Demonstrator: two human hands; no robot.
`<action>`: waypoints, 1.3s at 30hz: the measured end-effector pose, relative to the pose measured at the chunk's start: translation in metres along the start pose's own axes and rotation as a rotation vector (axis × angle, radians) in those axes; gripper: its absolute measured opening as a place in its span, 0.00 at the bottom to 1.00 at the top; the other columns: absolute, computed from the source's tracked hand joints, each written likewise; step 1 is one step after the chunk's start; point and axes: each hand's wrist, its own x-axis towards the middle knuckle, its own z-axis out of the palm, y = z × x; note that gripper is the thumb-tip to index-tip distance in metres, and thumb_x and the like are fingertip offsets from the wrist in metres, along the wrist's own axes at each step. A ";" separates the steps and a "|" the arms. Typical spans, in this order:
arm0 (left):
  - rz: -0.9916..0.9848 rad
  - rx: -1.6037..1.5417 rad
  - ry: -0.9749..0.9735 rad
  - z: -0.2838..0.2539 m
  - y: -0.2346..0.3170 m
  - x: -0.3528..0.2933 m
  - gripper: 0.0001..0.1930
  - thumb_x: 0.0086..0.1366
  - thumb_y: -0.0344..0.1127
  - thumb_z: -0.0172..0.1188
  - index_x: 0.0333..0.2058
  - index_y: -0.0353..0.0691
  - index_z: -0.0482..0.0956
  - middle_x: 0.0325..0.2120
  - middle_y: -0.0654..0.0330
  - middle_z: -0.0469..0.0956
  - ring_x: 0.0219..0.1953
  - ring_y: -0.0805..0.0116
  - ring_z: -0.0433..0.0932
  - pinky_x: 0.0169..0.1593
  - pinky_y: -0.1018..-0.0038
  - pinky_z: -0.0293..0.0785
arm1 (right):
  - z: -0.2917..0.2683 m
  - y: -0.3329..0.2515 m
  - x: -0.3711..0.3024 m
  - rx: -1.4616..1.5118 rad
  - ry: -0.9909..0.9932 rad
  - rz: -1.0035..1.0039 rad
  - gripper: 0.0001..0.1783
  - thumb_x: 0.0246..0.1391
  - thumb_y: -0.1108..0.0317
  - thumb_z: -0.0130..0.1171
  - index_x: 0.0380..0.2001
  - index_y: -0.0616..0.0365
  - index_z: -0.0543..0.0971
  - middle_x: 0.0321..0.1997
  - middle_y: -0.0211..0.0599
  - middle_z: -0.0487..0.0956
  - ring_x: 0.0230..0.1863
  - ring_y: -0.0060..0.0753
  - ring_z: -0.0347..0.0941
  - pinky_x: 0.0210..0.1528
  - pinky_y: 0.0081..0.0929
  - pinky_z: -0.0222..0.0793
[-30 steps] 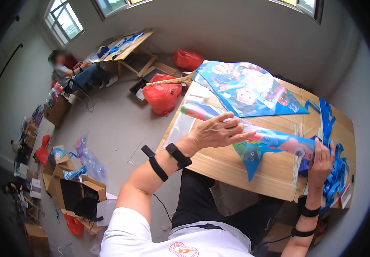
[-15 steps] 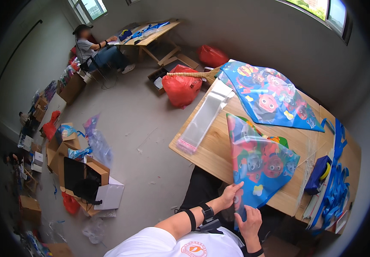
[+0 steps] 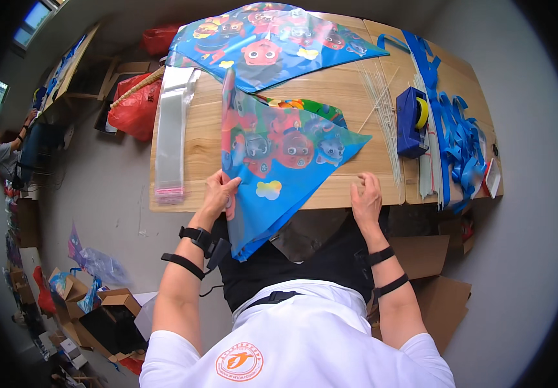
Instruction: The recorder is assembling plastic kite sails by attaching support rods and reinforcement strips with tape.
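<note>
Evidently the left hand [image 3: 219, 194] has the cartoon-printed blue sheet [image 3: 276, 178] pinched along its left edge, thumb on top. The sheet is folded, lies mostly on the near part of the wooden table [image 3: 203, 152], and points one corner to the right; its lower tip hangs past the table's front edge, above the person's lap. The right hand [image 3: 366, 197] is apart from the sheet, at the front edge of the table, with its fingers loosely curled and nothing seen between them.

To the left of the sheet lie clear plastic sleeves [image 3: 171, 139]. Beyond it, at the far side of the table, another printed sheet [image 3: 259, 48] is spread out. Thin sticks [image 3: 392, 152] lie to the right, just beside a dark blue tape dispenser [image 3: 408, 129] with a yellow roll [image 3: 422, 114]. Farther right, blue ribbon [image 3: 457, 129] lies in a tangle. A red bag [image 3: 138, 116] stands on the floor left of the table.
</note>
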 end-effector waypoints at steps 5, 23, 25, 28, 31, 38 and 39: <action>0.089 0.230 -0.122 -0.017 0.045 0.064 0.14 0.58 0.30 0.67 0.20 0.41 0.68 0.18 0.63 0.73 0.22 0.76 0.71 0.27 0.77 0.68 | 0.017 -0.023 0.047 -0.171 0.050 -0.395 0.25 0.48 0.72 0.62 0.51 0.61 0.71 0.62 0.45 0.67 0.61 0.49 0.64 0.60 0.41 0.61; -0.007 0.151 -0.225 -0.116 0.135 -0.010 0.06 0.60 0.23 0.62 0.36 0.38 0.80 0.17 0.72 0.67 0.15 0.85 0.61 0.17 0.83 0.53 | 0.056 -0.046 0.131 0.386 -0.807 0.046 0.48 0.38 0.59 0.74 0.63 0.60 0.63 0.58 0.47 0.71 0.60 0.47 0.66 0.62 0.38 0.61; -0.026 0.147 -0.182 -0.123 0.137 0.004 0.06 0.60 0.25 0.63 0.36 0.39 0.79 0.17 0.72 0.68 0.15 0.85 0.61 0.17 0.83 0.54 | 0.053 -0.038 0.130 0.273 -0.843 0.009 0.45 0.36 0.59 0.75 0.59 0.59 0.68 0.54 0.43 0.74 0.56 0.45 0.69 0.58 0.37 0.64; 0.072 0.161 -0.063 -0.125 0.133 0.038 0.05 0.60 0.30 0.64 0.32 0.39 0.78 0.19 0.70 0.70 0.15 0.86 0.62 0.17 0.84 0.54 | 0.047 -0.010 0.125 0.114 -0.530 -0.232 0.42 0.34 0.60 0.76 0.56 0.58 0.71 0.50 0.39 0.77 0.53 0.44 0.71 0.54 0.38 0.65; 0.134 0.173 0.069 -0.128 0.117 0.069 0.07 0.61 0.31 0.64 0.27 0.40 0.75 0.18 0.71 0.68 0.17 0.85 0.61 0.19 0.83 0.53 | 0.053 -0.022 0.107 -0.048 -0.200 -0.262 0.42 0.34 0.60 0.77 0.54 0.57 0.71 0.50 0.41 0.77 0.54 0.45 0.70 0.54 0.43 0.64; 0.166 0.327 0.149 -0.093 0.084 0.098 0.19 0.60 0.31 0.65 0.16 0.43 0.64 0.14 0.70 0.63 0.19 0.80 0.60 0.22 0.79 0.54 | 0.060 -0.019 0.059 -0.170 -0.299 0.194 0.20 0.41 0.61 0.71 0.37 0.54 0.76 0.34 0.36 0.80 0.44 0.44 0.74 0.48 0.47 0.60; 0.131 0.350 0.138 -0.081 0.084 0.093 0.19 0.60 0.31 0.65 0.16 0.43 0.64 0.14 0.70 0.63 0.19 0.80 0.60 0.22 0.79 0.54 | 0.054 -0.009 0.054 -0.140 -0.298 0.163 0.16 0.42 0.62 0.70 0.33 0.53 0.78 0.31 0.35 0.80 0.42 0.44 0.74 0.47 0.47 0.60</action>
